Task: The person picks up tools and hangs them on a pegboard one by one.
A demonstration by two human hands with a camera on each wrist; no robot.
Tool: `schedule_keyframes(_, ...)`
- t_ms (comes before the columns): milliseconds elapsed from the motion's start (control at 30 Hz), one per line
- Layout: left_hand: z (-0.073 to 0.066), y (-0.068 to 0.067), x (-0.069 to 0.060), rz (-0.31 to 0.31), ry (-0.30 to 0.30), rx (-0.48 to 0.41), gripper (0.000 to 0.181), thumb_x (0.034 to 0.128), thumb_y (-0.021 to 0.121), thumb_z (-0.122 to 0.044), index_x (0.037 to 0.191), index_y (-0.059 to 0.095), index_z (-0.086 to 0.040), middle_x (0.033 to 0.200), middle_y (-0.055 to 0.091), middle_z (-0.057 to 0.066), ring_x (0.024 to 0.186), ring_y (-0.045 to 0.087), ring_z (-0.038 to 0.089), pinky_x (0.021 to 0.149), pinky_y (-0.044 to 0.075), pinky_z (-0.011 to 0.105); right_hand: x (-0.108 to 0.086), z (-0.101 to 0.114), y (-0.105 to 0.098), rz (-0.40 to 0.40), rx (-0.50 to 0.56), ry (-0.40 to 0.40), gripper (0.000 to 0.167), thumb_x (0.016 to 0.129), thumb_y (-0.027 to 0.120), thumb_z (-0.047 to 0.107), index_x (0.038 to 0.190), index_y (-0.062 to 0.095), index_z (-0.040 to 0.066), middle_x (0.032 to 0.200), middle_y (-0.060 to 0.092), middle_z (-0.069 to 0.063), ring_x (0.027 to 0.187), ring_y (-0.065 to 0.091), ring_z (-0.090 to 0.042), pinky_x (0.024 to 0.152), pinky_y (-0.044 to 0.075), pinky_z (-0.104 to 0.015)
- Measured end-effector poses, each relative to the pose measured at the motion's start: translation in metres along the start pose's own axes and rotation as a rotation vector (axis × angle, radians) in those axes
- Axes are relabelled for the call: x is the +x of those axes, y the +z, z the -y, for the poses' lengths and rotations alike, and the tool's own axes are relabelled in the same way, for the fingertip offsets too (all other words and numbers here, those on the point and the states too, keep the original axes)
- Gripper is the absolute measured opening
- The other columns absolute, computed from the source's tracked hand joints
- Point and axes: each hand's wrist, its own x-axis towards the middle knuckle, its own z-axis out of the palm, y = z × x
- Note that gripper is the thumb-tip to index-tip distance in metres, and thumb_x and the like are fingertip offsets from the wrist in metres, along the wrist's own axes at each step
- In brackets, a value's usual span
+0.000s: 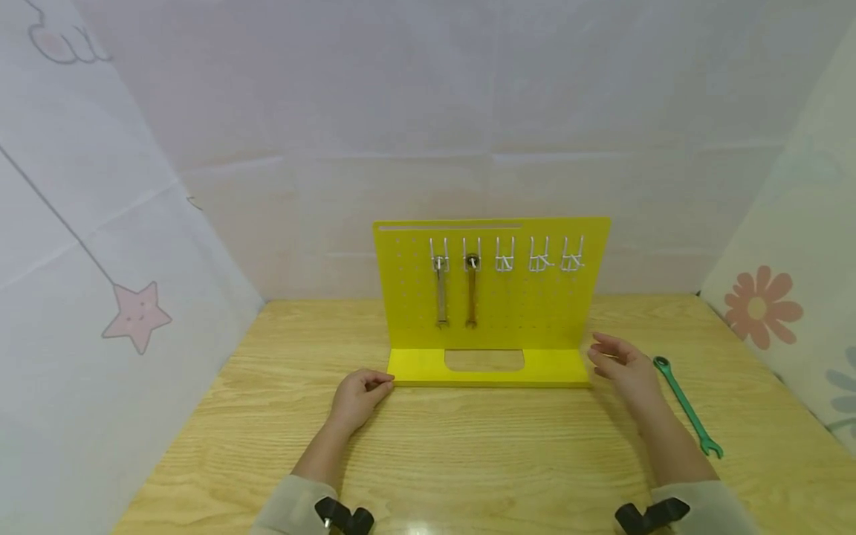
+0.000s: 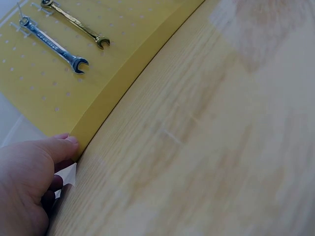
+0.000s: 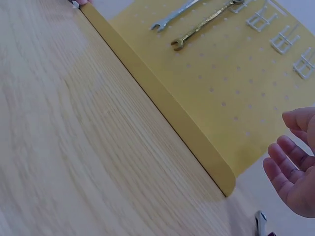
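Note:
A yellow pegboard (image 1: 545, 312) on a flat base stands upright on the wooden table. A silver wrench (image 1: 441, 296) and a gold-coloured wrench (image 1: 472, 297) hang from its two leftmost hooks. My left hand (image 1: 357, 397) pinches the left front corner of the base with thumb and finger; its other fingers are curled beneath, as the left wrist view shows. Beyond the right end of the base, my right hand (image 1: 625, 371) is held with fingers loosely bent and nothing in them. To its right, a green wrench (image 1: 685, 405) lies on the table, its ring end toward the back.
Three white wire hooks (image 1: 539, 256) on the board's right side carry nothing. The base has a rounded cut-out in its middle. Pale cloth walls (image 1: 428, 111) enclose the table (image 1: 481, 446) at the back and sides.

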Motion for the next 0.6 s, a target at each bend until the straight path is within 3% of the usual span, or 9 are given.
schedule_keyframes(233, -0.002, -0.001, 0.0, 0.004, -0.002, -0.001, 0.011, 0.0896, 0.071, -0.016, 0.098, 0.077, -0.012, 0.101, 0.071, 0.004, 0.086, 0.058, 0.014, 0.078, 0.047, 0.03, -0.009, -0.01, -0.021, -0.015, -0.011, -0.012, 0.061, 0.097, 0.059, 0.039, 0.145, 0.044, 0.005, 0.108, 0.053, 0.024, 0.095, 0.056, 0.008, 0.082, 0.053, -0.017)
schedule_keyframes(433, 0.0, 0.0, 0.001, 0.002, -0.007, 0.001, 0.01, 0.0895, 0.072, -0.016, 0.098, 0.077, -0.013, 0.101, 0.07, 0.004, 0.086, 0.057, 0.013, 0.078, 0.047, 0.03, -0.016, -0.017, -0.036, -0.073, -0.028, 0.001, 0.059, 0.097, 0.06, 0.038, 0.144, 0.045, 0.005, 0.1, 0.055, 0.03, 0.09, 0.056, 0.01, 0.078, 0.053, -0.015)
schedule_keyframes(600, 0.001, 0.001, 0.001, 0.006, -0.004, -0.01, 0.011, 0.0896, 0.071, -0.017, 0.098, 0.077, -0.012, 0.101, 0.07, 0.004, 0.085, 0.057, 0.013, 0.077, 0.047, 0.029, -0.02, -0.027, -0.05, -0.083, 0.04, 0.014, 0.052, 0.098, 0.06, 0.032, 0.143, 0.048, 0.009, 0.1, 0.056, 0.032, 0.09, 0.058, 0.01, 0.077, 0.052, -0.014)
